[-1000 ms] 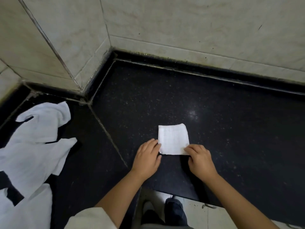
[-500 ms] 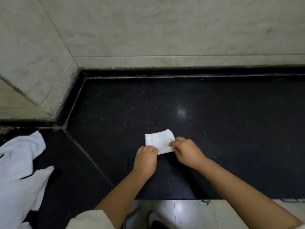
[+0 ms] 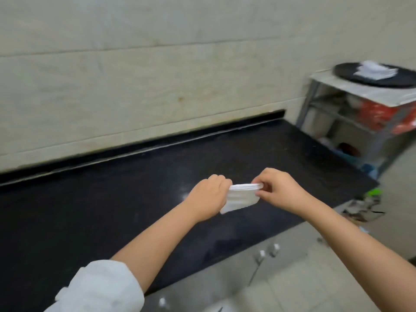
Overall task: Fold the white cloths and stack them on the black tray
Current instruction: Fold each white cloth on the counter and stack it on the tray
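Note:
A small folded white cloth (image 3: 240, 198) hangs in the air above the black counter (image 3: 112, 210). My left hand (image 3: 208, 195) grips its left end with curled fingers. My right hand (image 3: 279, 190) pinches its upper right corner between thumb and fingers. The round black tray (image 3: 403, 81) sits on a metal rack at the upper right. A stack of folded white cloths (image 3: 374, 72) lies on it. The frame is blurred by motion.
The metal rack (image 3: 351, 122) stands past the counter's right end, with red packages (image 3: 378, 115) on its shelf. A tiled wall (image 3: 157, 75) backs the counter. Cabinet doors with knobs (image 3: 262, 254) run below the counter's front edge.
Both hands lifted the folded cloth off the counter. My view swung right: the pile of unfolded cloths left the frame, and the rack with the tray came in.

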{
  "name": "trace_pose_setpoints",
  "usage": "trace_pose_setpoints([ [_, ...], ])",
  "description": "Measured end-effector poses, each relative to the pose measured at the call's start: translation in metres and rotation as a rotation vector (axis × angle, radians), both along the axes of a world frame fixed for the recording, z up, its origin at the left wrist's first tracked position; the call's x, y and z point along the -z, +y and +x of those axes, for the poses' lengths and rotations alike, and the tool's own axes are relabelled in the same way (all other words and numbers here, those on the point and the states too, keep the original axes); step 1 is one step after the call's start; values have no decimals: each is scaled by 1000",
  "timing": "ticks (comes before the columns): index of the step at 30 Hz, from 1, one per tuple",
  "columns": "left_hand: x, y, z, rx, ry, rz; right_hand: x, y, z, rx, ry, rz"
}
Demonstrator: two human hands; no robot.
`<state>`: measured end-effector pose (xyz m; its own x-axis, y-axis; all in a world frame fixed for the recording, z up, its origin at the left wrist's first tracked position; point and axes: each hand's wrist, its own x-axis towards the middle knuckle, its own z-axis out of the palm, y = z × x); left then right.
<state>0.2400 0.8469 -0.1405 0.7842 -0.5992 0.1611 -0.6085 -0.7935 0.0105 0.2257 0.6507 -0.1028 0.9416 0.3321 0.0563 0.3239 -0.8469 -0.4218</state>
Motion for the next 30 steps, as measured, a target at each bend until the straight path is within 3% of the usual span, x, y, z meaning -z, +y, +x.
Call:
trace_pose_setpoints([
  [3,-32,-90,14,32,47,-20,-33,-84,0,116,-85,-38],
  [10,-86,-250,69,192,-77,-11,-96,-244,22,218,-155,-52],
  [19,-136,-418,211,268,-168,-23,-146,-411,143,200,-349,-296],
  [24,-175,-506,309,226,-150,-234,-181,-501,229,243,-382,-205],
  [30,-210,-584,384,116,-35,-400,-198,-578,327,345,-317,74],
])
